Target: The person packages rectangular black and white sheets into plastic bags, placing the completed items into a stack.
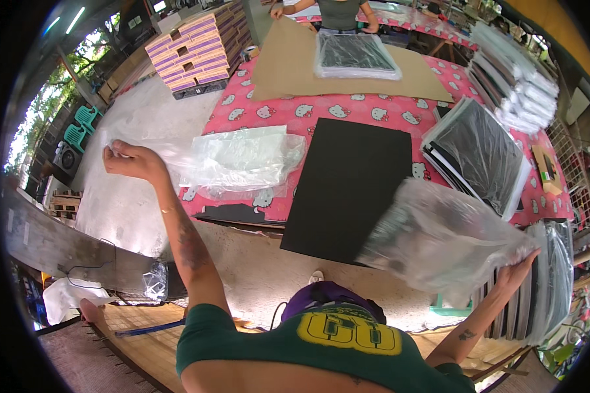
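My left hand (134, 160) is raised beyond the table's left edge, fingers curled closed on a clear plastic film. That film trails, blurred, toward a pile of clear plastic bags (242, 157) on the table. On the other side, my right hand (519, 267) grips the edge of a large clear plastic bag (446, 236). This bag is smeared by motion and covers the lower right corner of a black rectangular sheet (351, 183). The sheet lies flat and sticks out past the table's near edge.
Plastic-wrapped black panels (472, 150) are stacked at right, with another tall wrapped stack (518, 78) behind. Across the pink patterned table (229, 118), a person (337, 13) stands by brown cardboard (282, 59) and a wrapped panel (357, 56). Boxes (196, 49) stand on a pallet.
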The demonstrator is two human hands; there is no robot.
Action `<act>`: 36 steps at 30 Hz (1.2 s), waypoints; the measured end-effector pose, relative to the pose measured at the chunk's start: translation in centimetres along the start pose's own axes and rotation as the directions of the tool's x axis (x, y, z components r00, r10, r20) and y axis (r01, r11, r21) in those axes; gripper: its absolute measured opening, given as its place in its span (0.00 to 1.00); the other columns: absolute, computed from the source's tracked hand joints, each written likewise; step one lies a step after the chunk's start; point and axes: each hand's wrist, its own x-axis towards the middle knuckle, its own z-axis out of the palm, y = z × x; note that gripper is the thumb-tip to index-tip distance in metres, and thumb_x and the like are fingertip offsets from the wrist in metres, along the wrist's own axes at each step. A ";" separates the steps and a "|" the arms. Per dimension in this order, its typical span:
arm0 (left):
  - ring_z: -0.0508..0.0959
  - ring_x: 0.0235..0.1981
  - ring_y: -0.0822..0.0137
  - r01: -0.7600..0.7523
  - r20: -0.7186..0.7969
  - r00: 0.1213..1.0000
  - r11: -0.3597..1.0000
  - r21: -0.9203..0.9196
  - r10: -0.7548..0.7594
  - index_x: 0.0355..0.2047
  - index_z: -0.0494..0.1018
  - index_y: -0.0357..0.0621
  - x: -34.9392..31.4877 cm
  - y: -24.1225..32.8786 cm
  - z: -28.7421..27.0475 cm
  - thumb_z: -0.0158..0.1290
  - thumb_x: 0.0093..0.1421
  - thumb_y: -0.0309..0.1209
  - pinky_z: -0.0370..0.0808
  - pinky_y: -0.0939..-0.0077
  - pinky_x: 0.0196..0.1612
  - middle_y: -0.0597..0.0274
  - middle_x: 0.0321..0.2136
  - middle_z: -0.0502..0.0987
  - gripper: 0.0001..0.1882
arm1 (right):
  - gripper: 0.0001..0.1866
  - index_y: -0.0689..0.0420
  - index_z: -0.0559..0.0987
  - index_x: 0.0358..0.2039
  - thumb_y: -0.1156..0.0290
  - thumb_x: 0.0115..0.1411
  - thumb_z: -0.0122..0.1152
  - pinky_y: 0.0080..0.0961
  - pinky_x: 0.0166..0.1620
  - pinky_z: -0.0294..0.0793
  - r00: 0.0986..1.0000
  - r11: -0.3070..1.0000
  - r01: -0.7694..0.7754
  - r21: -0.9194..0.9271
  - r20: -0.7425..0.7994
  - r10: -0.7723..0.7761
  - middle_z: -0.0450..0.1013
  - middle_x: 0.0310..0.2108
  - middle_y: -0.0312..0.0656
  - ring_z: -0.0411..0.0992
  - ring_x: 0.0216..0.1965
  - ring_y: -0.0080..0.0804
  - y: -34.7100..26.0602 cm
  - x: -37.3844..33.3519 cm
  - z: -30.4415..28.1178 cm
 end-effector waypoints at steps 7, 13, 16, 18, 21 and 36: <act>0.72 0.51 0.47 -0.262 0.987 -0.123 0.956 -0.132 0.103 0.47 0.72 0.33 -19.7 -0.9 -4.4 0.56 0.53 0.49 0.69 0.61 0.52 0.43 0.48 0.73 0.31 | 0.10 0.49 0.69 0.43 0.70 0.61 0.57 0.22 0.36 0.71 0.911 0.946 -0.322 -0.037 0.258 0.320 0.70 0.35 0.34 0.69 0.33 0.20 15.5 -9.7 13.6; 0.74 0.36 0.71 0.792 0.980 -0.085 0.609 -0.043 0.180 0.41 0.73 0.36 -23.8 16.5 -14.3 0.55 0.59 0.37 0.72 0.76 0.41 0.61 0.32 0.76 0.16 | 0.18 0.58 0.68 0.50 0.64 0.62 0.55 0.37 0.51 0.72 0.577 0.648 -0.761 -0.037 0.417 0.702 0.71 0.47 0.44 0.71 0.49 0.35 18.4 -16.3 17.7; 0.76 0.32 0.74 0.903 0.969 -0.232 0.350 0.248 -0.088 0.34 0.75 0.43 -20.9 14.0 -12.3 0.51 0.62 0.35 0.74 0.79 0.35 0.66 0.26 0.76 0.09 | 0.21 0.60 0.67 0.50 0.62 0.62 0.56 0.35 0.50 0.73 0.499 0.593 -0.805 -0.030 0.508 0.703 0.70 0.48 0.43 0.70 0.49 0.35 16.5 -13.3 14.8; 0.77 0.31 0.72 0.923 0.925 -0.379 0.065 0.379 -0.009 0.34 0.74 0.45 -19.8 15.7 -12.5 0.50 0.63 0.35 0.76 0.77 0.35 0.67 0.26 0.76 0.09 | 0.20 0.59 0.67 0.51 0.62 0.62 0.56 0.33 0.47 0.75 0.579 0.670 -0.740 -0.050 0.458 0.674 0.72 0.44 0.40 0.72 0.46 0.34 16.7 -13.8 14.2; 0.78 0.31 0.71 0.904 0.903 -0.428 -0.004 0.428 0.031 0.38 0.72 0.44 -19.1 18.2 -14.8 0.50 0.63 0.35 0.77 0.77 0.37 0.67 0.30 0.76 0.09 | 0.20 0.54 0.64 0.54 0.69 0.61 0.55 0.26 0.42 0.76 0.540 0.704 -0.696 -0.144 0.541 0.645 0.70 0.42 0.39 0.72 0.42 0.30 20.1 -13.8 10.9; 0.77 0.41 0.61 0.811 0.639 -0.281 0.534 -0.241 0.716 0.42 0.73 0.40 -14.3 23.5 -11.9 0.48 0.54 0.24 0.72 0.69 0.42 0.55 0.45 0.72 0.14 | 0.14 0.53 0.80 0.37 0.74 0.47 0.64 0.36 0.42 0.71 0.474 0.063 0.775 -0.629 0.643 0.601 0.68 0.43 0.42 0.70 0.45 0.40 9.6 -9.5 15.7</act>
